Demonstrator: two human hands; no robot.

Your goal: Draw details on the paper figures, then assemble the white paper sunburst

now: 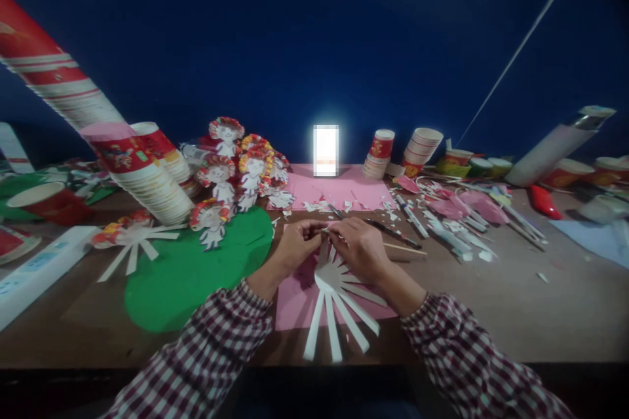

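A white paper cup cut into splayed strips (328, 278) lies over a pink sheet (289, 304), its round base near the middle and several strips pointing toward the front edge. At its far side my left hand (299, 245) pinches the end of one strip. My right hand (358, 245) is closed on the same strip from the right, fingertips meeting those of the left. The fingers partly hide the strip's end. A thin wooden stick (405, 249) lies just right of my right hand.
Paper-cup figures (216, 183) stand on a green sheet (196, 281) at left, beside tall stacks of cups (147, 177). A white power strip (44, 268) lies far left. Paper scraps, pens (413, 216) and a red object (544, 201) lie at right.
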